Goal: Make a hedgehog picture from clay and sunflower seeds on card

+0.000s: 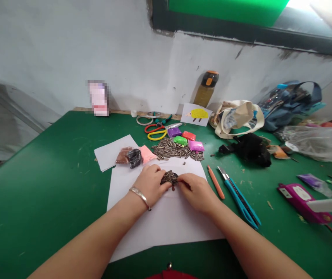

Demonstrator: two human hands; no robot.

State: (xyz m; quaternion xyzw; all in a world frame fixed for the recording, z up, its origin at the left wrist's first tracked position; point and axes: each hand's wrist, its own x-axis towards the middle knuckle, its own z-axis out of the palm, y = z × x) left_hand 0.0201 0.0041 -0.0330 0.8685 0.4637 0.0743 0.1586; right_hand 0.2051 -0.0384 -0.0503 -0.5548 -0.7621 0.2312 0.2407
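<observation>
A small figure covered with striped sunflower seeds (169,177) lies on a sheet of white paper (166,221). My left hand (151,184) is curled about its left side, fingers above and thumb below. From the right, my right hand (196,192) pinches at the figure's edge with thumb and forefinger, seemingly on a seed that the fingertips mostly hide. Beyond the hands spreads a loose pile of sunflower seeds (166,149). Purple (174,132), red (189,135), green (180,141) and pink clay packets (196,146) lie on or by it.
Right of the paper lie an orange stick (215,182) and a blue utility knife (239,199), blade out. A magenta glue gun (303,203) is farther right. Scissors (160,131), a hedgehog picture (196,114), a bottle (206,89) and bags (238,120) stand toward the wall.
</observation>
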